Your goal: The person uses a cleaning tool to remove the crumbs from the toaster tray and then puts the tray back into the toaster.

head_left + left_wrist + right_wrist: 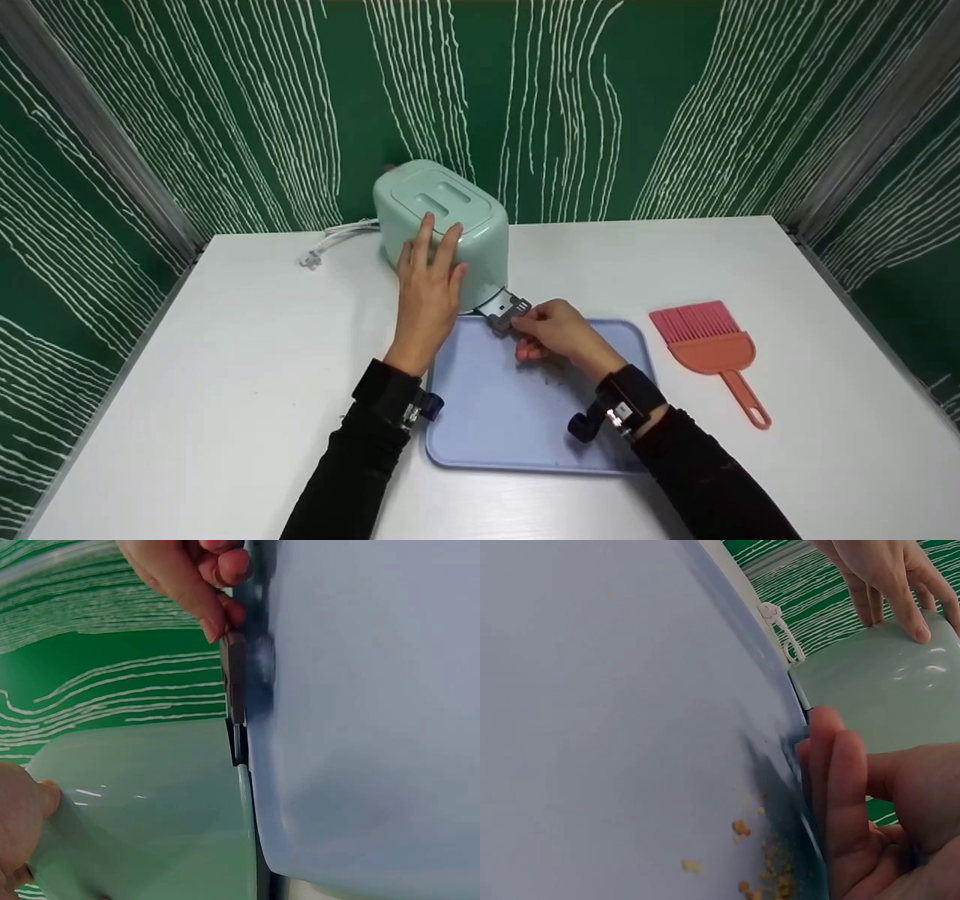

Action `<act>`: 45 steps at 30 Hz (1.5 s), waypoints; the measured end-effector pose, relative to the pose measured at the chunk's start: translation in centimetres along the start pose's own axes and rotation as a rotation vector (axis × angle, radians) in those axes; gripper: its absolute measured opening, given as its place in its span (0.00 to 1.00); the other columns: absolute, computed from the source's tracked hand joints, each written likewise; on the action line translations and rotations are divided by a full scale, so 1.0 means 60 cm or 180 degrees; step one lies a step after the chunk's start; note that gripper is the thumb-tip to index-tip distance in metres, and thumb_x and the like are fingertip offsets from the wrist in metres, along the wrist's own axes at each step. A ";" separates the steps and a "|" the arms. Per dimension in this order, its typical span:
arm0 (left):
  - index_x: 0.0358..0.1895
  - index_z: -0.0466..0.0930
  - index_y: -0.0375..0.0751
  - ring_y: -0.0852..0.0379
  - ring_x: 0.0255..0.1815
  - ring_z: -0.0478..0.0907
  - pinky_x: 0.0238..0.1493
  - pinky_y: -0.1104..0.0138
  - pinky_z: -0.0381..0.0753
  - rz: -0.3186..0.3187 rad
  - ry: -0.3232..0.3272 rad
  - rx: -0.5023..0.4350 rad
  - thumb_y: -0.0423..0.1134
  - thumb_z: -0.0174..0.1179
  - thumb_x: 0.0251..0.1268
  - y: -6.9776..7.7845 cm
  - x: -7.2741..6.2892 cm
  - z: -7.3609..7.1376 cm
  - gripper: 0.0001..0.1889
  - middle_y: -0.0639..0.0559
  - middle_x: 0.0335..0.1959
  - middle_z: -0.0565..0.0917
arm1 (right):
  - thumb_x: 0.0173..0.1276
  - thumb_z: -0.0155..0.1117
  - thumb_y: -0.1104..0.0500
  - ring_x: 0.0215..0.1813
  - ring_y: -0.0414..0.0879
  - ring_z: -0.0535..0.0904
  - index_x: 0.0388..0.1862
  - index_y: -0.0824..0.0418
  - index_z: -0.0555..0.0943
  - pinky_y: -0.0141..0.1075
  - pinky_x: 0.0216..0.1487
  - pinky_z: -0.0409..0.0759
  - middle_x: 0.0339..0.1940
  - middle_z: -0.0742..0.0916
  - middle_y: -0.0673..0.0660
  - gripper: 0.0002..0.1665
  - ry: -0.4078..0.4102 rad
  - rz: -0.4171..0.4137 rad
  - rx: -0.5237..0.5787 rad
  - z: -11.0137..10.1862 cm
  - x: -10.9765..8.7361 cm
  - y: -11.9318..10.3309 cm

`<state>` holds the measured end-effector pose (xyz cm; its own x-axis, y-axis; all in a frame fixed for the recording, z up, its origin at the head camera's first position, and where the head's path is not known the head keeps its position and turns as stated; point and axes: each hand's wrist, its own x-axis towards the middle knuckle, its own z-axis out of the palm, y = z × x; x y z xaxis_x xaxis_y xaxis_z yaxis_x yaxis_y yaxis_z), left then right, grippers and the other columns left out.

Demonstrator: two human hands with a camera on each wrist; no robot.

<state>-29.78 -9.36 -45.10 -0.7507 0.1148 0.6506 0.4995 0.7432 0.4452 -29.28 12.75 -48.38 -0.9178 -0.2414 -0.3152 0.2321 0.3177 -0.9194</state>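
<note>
A mint-green toaster (480, 225) stands at the back of the white table, turned at an angle. My left hand (429, 292) rests on its near side and top edge, fingers extended. Low at the toaster's front end, a crumb tray (495, 306) with a dark grey handle sticks partway out of its slot. My right hand (559, 330) pinches that handle between thumb and fingers. From the left wrist, the crumb tray (235, 679) shows edge-on; the right wrist view has it mostly hidden behind my fingers (846, 802).
A lilac serving tray (510, 420) lies beneath my right hand, its back edge by the toaster. Yellow-brown crumbs (776, 870) are scattered on it. To the right lies a pink-and-orange hand brush (709, 345). A white power cord (330, 240) trails left of the toaster.
</note>
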 end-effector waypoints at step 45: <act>0.79 0.71 0.49 0.22 0.80 0.64 0.84 0.38 0.60 0.0002 0.0000 0.0161 0.41 0.59 0.83 -0.002 0.000 0.000 0.26 0.36 0.86 0.60 | 0.81 0.65 0.49 0.16 0.35 0.72 0.37 0.61 0.85 0.29 0.18 0.70 0.15 0.82 0.46 0.17 0.0290 -0.0101 -0.0963 0.009 0.036 -0.022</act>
<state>-29.83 -9.44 -45.14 -0.7504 0.1153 0.6508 0.4775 0.7754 0.4132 -31.38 11.32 -47.94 -0.9513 -0.1767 -0.2526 0.1092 0.5729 -0.8123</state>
